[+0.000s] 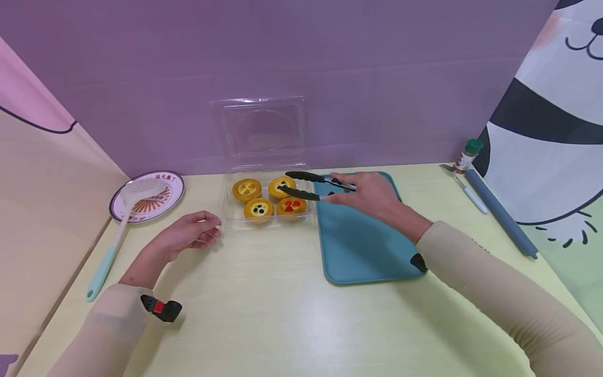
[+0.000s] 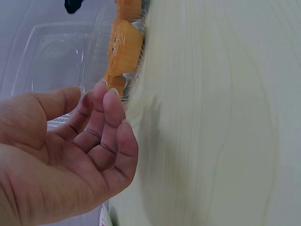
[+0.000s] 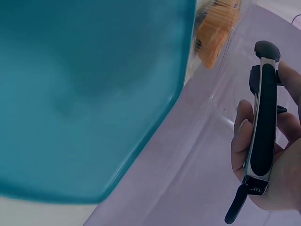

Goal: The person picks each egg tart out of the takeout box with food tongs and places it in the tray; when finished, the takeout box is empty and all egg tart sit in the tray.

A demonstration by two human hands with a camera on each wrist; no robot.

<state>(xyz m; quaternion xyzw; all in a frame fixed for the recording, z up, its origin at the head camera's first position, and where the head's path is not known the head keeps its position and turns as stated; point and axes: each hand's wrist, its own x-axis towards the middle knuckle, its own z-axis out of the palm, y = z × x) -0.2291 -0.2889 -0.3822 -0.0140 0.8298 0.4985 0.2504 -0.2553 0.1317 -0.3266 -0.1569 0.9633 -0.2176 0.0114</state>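
Observation:
My right hand grips a pair of kitchen tongs with black tips, held spread over the right side of a clear plastic box. Several small egg tarts sit inside: a plain-looking yellow one, two with dark dots, and one with red pieces. The tongs' tips overlap the two right-hand tarts in the head view. In the right wrist view the tongs' black handle lies across the fingers. My left hand, fingers loosely curled and holding nothing, hovers left of the box.
The box's clear lid stands raised at the back. A blue tray lies under the right forearm. At left, a slotted turner rests on a patterned plate. At right are a spice jar, a knife and a blue-grey rod.

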